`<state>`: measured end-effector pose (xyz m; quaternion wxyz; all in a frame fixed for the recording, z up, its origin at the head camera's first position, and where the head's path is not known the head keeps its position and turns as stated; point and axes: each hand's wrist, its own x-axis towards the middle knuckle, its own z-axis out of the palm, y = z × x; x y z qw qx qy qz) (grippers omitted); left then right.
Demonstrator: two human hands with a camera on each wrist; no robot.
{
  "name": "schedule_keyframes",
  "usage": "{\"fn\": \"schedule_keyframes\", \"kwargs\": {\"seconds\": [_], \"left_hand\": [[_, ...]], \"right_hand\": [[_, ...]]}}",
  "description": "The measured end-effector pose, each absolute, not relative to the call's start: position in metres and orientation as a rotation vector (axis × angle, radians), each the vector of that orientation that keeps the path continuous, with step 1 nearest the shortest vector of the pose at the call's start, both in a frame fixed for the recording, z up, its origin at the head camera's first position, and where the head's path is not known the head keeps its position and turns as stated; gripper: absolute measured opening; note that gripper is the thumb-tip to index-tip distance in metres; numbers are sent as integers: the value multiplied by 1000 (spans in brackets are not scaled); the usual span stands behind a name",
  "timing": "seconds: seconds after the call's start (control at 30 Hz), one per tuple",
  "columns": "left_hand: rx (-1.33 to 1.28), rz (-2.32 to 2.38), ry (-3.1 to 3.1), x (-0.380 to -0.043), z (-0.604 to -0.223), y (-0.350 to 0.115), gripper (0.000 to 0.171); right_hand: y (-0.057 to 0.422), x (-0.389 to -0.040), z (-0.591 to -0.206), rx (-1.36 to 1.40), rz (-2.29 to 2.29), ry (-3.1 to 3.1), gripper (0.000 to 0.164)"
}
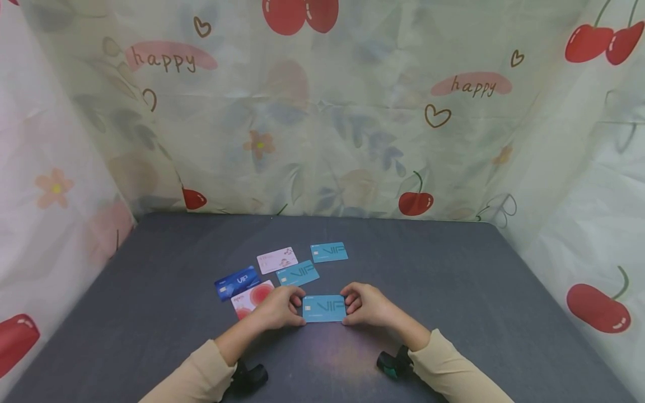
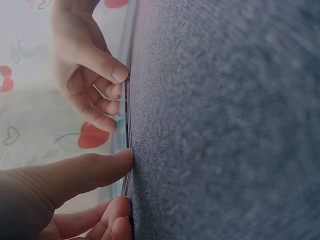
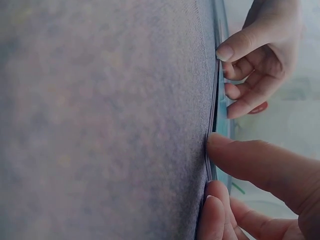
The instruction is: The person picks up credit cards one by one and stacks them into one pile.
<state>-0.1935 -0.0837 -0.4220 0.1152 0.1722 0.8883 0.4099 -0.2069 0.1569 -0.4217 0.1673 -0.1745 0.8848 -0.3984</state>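
Observation:
A teal VIP card (image 1: 324, 309) lies nearly flat at the front middle of the table. My left hand (image 1: 279, 307) holds it by the left side, thumb at the near corner and fingers at the far one. On the right side my right hand (image 1: 370, 305) holds it the same way. Seen edge-on in the right wrist view, the card (image 3: 222, 120) shows thin layered lines at its edge; whether more cards lie under it I cannot tell. Partly behind the left hand is a pink-and-red card (image 1: 252, 298).
Beyond the left hand lie a dark blue VIP card (image 1: 237, 283), a pale pink card (image 1: 277, 260) and a teal VIP card (image 1: 298, 273). Another teal VIP card (image 1: 329, 252) is farther back. A patterned cloth (image 1: 322, 123) encloses the grey table (image 1: 453, 268) at back and sides.

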Motion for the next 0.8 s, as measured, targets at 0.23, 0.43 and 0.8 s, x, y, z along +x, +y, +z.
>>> {"fn": "schedule_keyframes", "kwargs": {"seconds": [0.23,0.43,0.8], "left_hand": [[518,1186,2616,-194,-422,-84,50],[512,1188,2623,-194,-422,-83,50],[489,1196,2609,-194,-422,-83,51]], "right_hand": [[157,-207,-420,-501,-1129,2512,52],[157,-207,-420,-504,-1121,2513,51],[157,-208,-421,-511,-1120,2509,52]]}}
